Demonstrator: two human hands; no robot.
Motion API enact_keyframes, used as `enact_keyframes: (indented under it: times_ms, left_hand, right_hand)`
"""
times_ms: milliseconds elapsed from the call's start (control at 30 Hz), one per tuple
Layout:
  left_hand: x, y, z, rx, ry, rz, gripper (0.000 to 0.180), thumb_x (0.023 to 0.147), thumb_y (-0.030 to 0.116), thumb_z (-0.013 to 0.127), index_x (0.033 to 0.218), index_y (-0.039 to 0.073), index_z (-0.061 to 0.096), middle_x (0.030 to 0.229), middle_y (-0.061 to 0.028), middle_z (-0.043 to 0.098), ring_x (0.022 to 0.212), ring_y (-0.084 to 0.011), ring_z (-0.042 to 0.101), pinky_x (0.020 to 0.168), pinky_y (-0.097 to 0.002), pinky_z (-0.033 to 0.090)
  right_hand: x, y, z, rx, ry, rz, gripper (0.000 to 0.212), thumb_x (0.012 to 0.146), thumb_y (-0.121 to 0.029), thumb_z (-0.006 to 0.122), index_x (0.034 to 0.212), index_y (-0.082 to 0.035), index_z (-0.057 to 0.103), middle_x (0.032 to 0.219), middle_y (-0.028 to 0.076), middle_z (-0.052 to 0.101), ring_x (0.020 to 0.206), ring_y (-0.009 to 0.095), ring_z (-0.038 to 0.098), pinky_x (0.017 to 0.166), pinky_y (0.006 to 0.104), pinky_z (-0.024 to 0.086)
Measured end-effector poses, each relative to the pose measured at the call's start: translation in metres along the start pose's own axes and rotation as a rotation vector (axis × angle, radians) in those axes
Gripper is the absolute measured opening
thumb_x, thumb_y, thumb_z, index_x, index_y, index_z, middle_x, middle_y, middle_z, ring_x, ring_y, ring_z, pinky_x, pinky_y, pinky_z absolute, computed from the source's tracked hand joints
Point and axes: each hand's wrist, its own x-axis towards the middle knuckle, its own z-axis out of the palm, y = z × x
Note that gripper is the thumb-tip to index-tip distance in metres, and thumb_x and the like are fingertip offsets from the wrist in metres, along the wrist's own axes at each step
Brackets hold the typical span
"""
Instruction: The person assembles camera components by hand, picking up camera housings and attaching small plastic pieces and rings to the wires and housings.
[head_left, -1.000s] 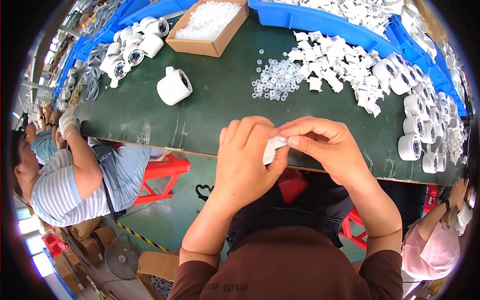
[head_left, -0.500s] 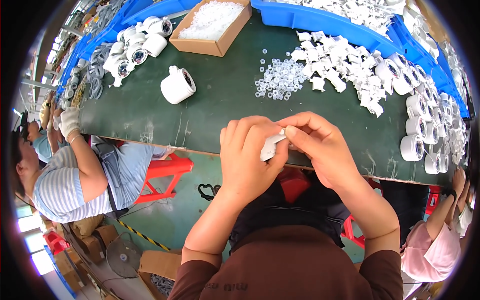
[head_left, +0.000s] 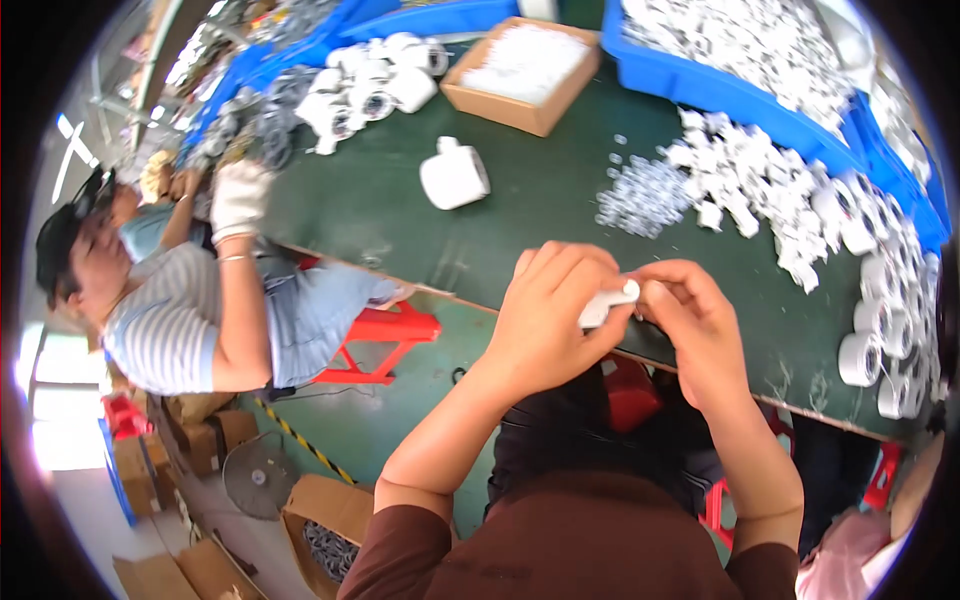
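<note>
Above the near edge of the table, my left hand (head_left: 560, 318) is closed around a small white plastic part (head_left: 606, 304), its rounded end sticking out past the fingers toward the right. My right hand (head_left: 698, 325) is beside that end, thumb and index finger pinched together; whatever is between them is hidden or too small to name. Beyond my hands lie a pile of small clear plastic rings (head_left: 643, 195) and a heap of white plastic parts (head_left: 755, 170). A white round housing (head_left: 454, 176) with a short neck stands alone on the green table (head_left: 375, 200).
A cardboard box (head_left: 537, 118) of translucent pieces stands at the back, near a blue bin (head_left: 720, 90) of white parts. White housings (head_left: 875, 320) line the right side, more (head_left: 375, 85) the back left. A co-worker with a white glove (head_left: 240, 200) sits at left.
The whole view has swung, so the table things appear farther right. My right fingertips have drawn slightly off the white part's end, which now shows more. The co-worker's gloved hand looks higher off the table.
</note>
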Motion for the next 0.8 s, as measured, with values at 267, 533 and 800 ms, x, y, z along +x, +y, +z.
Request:
enact_keyframes:
  times_ms: [267,533,800]
  left_hand:
    - [0.029,-0.089,-0.05,0.554,0.25,-0.111,0.039,0.087,0.031,0.071,0.117,0.005,0.069,0.124,-0.0177,0.067,0.11,-0.0354,0.067,0.088,-0.0467,0.055]
    - [0.067,-0.192,-0.089,1.019,0.46,-0.309,0.081,0.092,0.061,0.06,0.134,-0.008,0.053,0.139,-0.033,0.052,0.128,-0.0443,0.053,0.107,-0.051,0.043]
    - [0.042,-0.148,-0.056,0.97,0.255,-0.015,0.067,0.093,0.035,0.071,0.148,0.005,0.046,0.152,-0.0271,0.041,0.137,-0.0468,0.038,0.112,-0.0558,0.034]
  right_hand:
    - [-0.008,0.002,-0.01,0.179,-0.057,-0.071,0.018,0.105,-0.011,0.053,0.117,0.001,0.059,0.122,0.015,0.065,0.111,0.021,0.064,0.103,0.0376,0.051]
    - [-0.007,0.023,-0.016,0.062,-0.083,-0.196,0.016,0.105,-0.008,0.054,0.115,0.001,0.063,0.116,0.012,0.068,0.106,0.018,0.065,0.1,0.0343,0.051]
    - [-0.024,0.01,-0.025,-0.295,-0.013,-0.456,0.011,0.098,-0.003,0.064,0.109,-0.003,0.066,0.114,0.012,0.067,0.103,0.02,0.064,0.09,0.0324,0.051]
